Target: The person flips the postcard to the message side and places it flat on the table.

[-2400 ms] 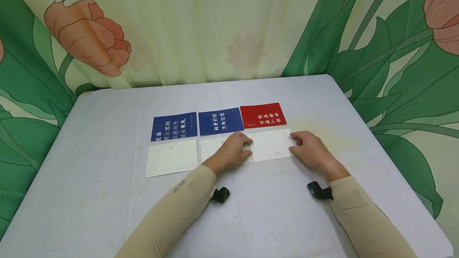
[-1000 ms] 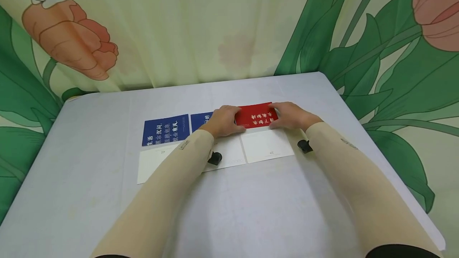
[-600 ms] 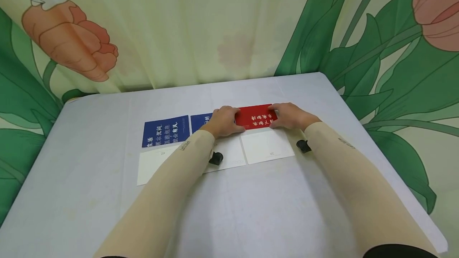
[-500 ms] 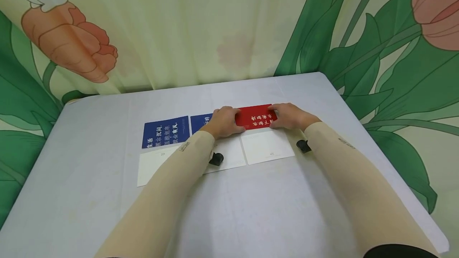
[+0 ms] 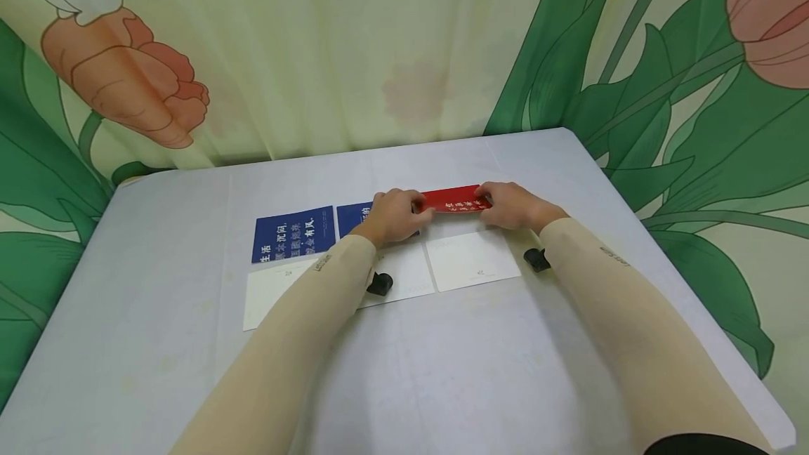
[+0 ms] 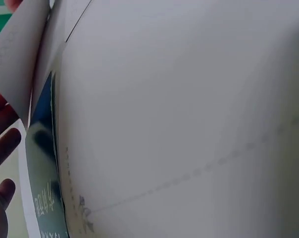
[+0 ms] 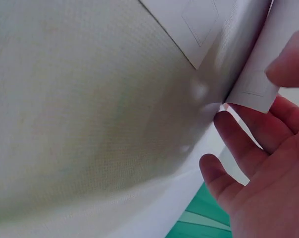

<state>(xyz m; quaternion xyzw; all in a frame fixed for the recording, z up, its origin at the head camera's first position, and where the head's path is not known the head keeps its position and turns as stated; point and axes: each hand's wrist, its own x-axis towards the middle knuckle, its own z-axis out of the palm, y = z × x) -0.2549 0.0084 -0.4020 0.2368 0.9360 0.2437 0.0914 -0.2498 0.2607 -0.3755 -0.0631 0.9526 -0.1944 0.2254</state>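
A red postcard [image 5: 450, 198] with white lettering is bent up along its near edge in the head view. My left hand [image 5: 393, 216] pinches its left end, and my right hand [image 5: 510, 205] pinches the right end. The right wrist view shows the postcard's white underside [image 7: 256, 82] lifted off the cloth between thumb and fingers. In the left wrist view that white underside [image 6: 18, 54] curves up beside my fingertips. To the left lies a blue postcard [image 5: 352, 216], partly hidden by my left hand. Another blue postcard [image 5: 293, 236] lies flat farther left.
In front of the coloured row lie three white-faced cards: a right one [image 5: 474, 260], a middle one [image 5: 407, 271] and a left one [image 5: 272, 290], the latter two partly covered by my left arm. A white cloth covers the table [image 5: 442, 364]. A patterned curtain [image 5: 354, 48] hangs behind.
Both hands went from the right white card back to the red postcard. Since half a second ago its near edge has risen and the postcard has bent upward.
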